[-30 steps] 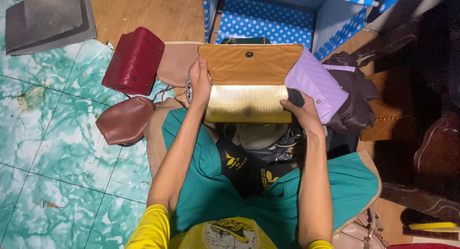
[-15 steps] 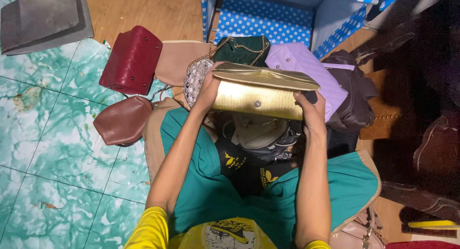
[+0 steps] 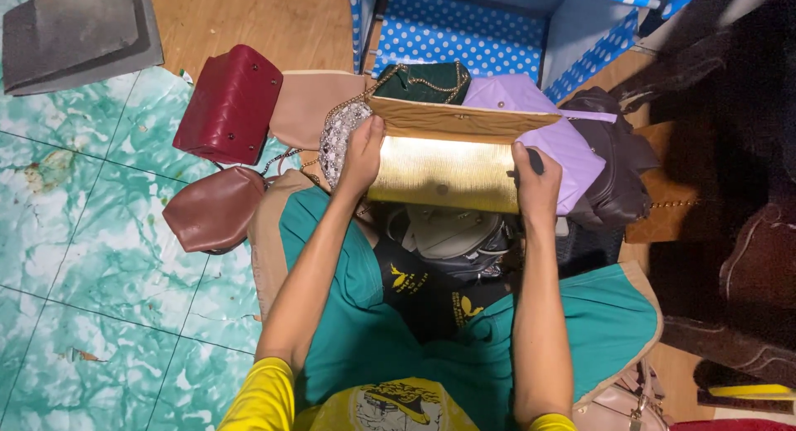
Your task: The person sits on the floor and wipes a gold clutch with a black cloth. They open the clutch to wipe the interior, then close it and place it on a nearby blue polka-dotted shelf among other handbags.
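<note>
Held above a heap of handbags on the green marbled floor: flat gold rectangular clutch, flap half raised, left hand and right hand each clasping an end. Seemingly light, stiff, slightly slick; best gripped by those short ends.

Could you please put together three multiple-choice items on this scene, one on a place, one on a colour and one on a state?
1. Where does the dark red quilted bag lie?
A. On the person's lap
B. On the floor, left of the gold clutch
C. Inside the dotted blue box

2. What colour is the quilted bag behind the clutch's right end?
A. Lilac
B. Orange
C. White

3. How is the clutch held?
A. By the left hand alone
B. By the right hand alone
C. By both hands, one at each end

Answers: 1 B, it rests on the floor at upper left; 2 A, its surface is pale purple; 3 C, a hand grips each end.
</note>
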